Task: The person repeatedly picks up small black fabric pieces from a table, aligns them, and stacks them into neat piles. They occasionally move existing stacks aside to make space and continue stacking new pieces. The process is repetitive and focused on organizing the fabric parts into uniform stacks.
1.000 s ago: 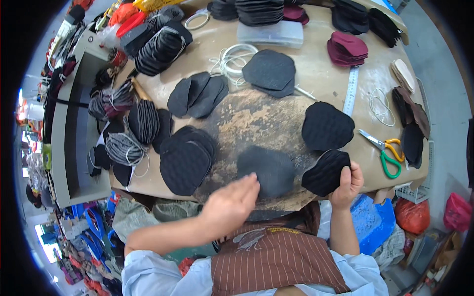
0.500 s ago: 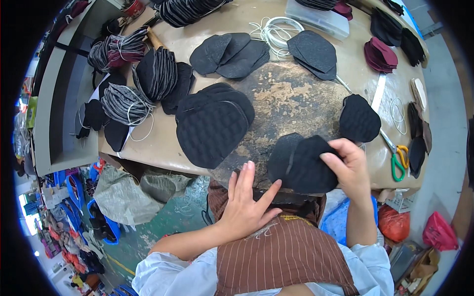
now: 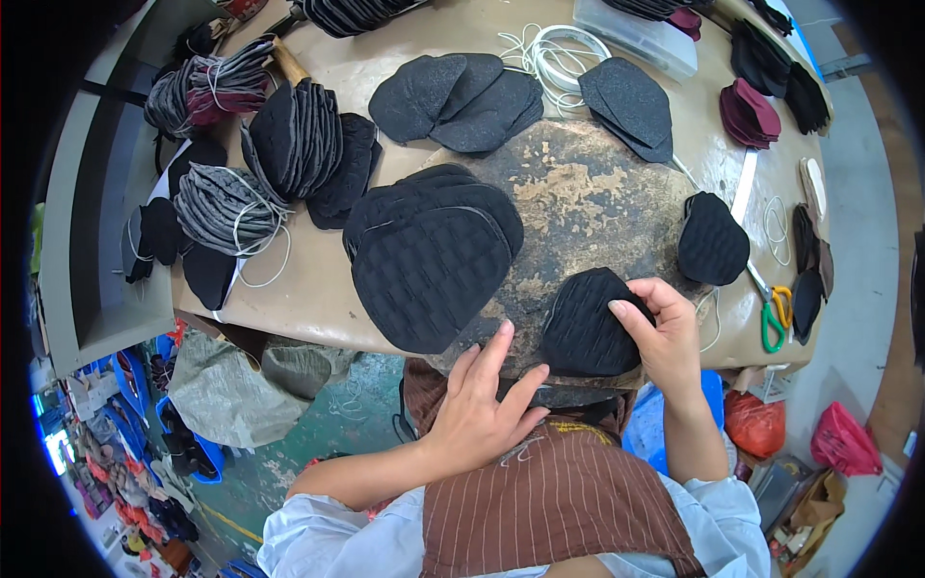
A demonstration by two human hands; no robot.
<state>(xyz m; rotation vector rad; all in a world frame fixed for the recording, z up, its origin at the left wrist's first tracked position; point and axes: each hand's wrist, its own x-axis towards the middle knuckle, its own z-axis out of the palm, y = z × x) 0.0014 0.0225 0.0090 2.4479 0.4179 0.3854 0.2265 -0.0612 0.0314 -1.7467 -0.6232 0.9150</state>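
Note:
My right hand pinches the right edge of a black quilted fabric piece, rounded in outline, which lies at the worn board's near edge. Whatever is under this piece is mostly hidden. My left hand rests at the board's near edge, open with its fingers spread and nothing held. Just beyond it is a pile of larger black quilted pieces, fanned out a little. To the right of my right hand sits a small stack of similar black pieces.
Smooth dark pieces lie at the back beside a white cord coil. Tied bundles stand at left. Scissors with green and yellow handles lie at right, below maroon pieces. The worn board spans the middle.
My right hand has moved slightly left with the quilted piece, which now covers the dark piece it only partly overlapped before. My left hand stays nearly in place. The view has shifted a little.

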